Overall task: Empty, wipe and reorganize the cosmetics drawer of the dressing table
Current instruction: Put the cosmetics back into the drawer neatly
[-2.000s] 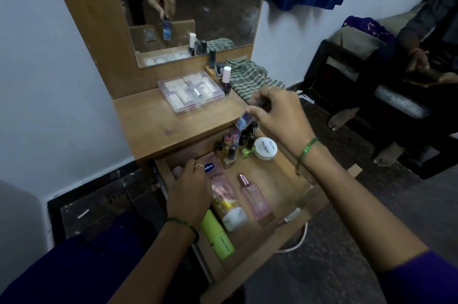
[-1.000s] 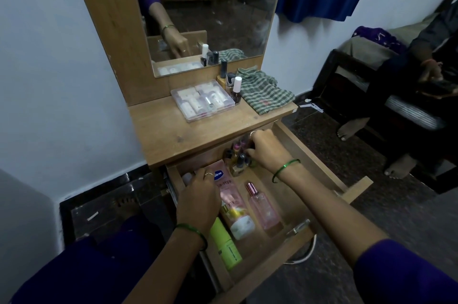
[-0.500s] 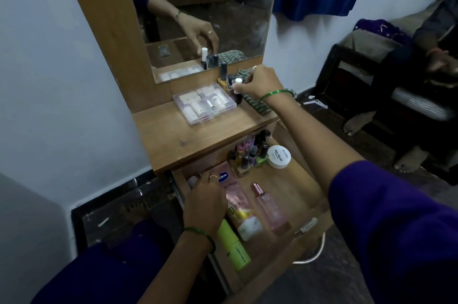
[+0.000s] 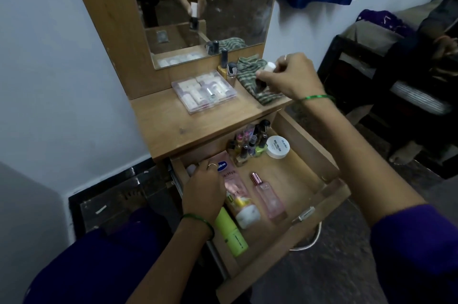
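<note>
Head view: right hand (image 4: 292,78) hides white-capped bottle (image 4: 269,67); left hand (image 4: 203,192) covers drawer (image 4: 322,194) items.

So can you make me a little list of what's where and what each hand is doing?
right hand: pinches a white-capped nail polish bottle above the striped cloth
left hand: rests on the drawer's left side, over the pink Vaseline tube; grip unclear
drawer: open, still full
in drawer: nail polish cluster, white round tub, pink perfume bottle, green tube
tabletop: clear plastic box, two small bottles by the mirror
</note>
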